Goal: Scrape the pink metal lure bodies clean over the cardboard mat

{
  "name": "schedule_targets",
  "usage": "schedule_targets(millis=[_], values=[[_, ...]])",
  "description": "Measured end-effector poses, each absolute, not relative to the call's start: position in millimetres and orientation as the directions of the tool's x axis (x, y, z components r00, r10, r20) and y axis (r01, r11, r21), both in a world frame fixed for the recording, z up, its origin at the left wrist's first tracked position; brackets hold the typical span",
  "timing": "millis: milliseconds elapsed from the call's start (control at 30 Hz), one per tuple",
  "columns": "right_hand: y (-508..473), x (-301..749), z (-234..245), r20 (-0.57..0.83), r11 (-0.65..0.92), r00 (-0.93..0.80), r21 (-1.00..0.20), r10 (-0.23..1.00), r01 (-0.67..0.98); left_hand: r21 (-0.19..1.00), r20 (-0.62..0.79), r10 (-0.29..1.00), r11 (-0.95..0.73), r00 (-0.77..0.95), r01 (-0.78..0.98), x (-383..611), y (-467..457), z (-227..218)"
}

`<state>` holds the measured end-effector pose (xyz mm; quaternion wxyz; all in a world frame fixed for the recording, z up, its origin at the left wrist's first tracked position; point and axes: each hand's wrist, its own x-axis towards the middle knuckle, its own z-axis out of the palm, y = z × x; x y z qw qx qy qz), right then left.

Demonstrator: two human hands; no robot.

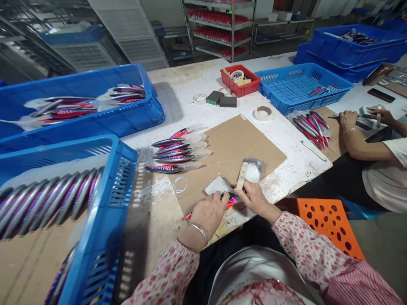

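My left hand [208, 212] is closed over a red fishing lure [231, 203] near the table's front edge; the fingers hide most of its body. In my right hand [256, 198] is a flat, pale wooden stick [242, 174] with dark marks, pinched between thumb and fingers. Beyond the stick lies a small plate with a white patch [253, 170]. Another whitish plate [219, 185] is just past my left fingertips. Several finished-looking lures [174, 152] with clear lips lie in a row to the left, partly on the cardboard sheet [229, 140].
Blue crates with lures stand at left, one solid [127, 116] and one slatted [122, 169]. A red box [243, 87], tape roll [263, 112], dark sanding blocks [228, 101] and blue basket [305, 101] sit farther back. A co-worker's hands [349, 118] work at right, beside an orange stool [330, 224].
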<state>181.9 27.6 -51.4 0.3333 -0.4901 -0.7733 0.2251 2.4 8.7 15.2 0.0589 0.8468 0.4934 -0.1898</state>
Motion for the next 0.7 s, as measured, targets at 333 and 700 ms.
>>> schedule_targets(millis=[333,700], values=[[27,189,-47,0.341,0.273,-0.007,-0.739,0.940,0.615,-0.115,-0.362,0.822,-0.507,0.439,0.854,1,6,14],[59,309,-42,-0.010,-0.200,0.210,-0.361,0.978,0.911,-0.057,-0.330,0.845,-0.462,0.420,0.885,-9,7,19]])
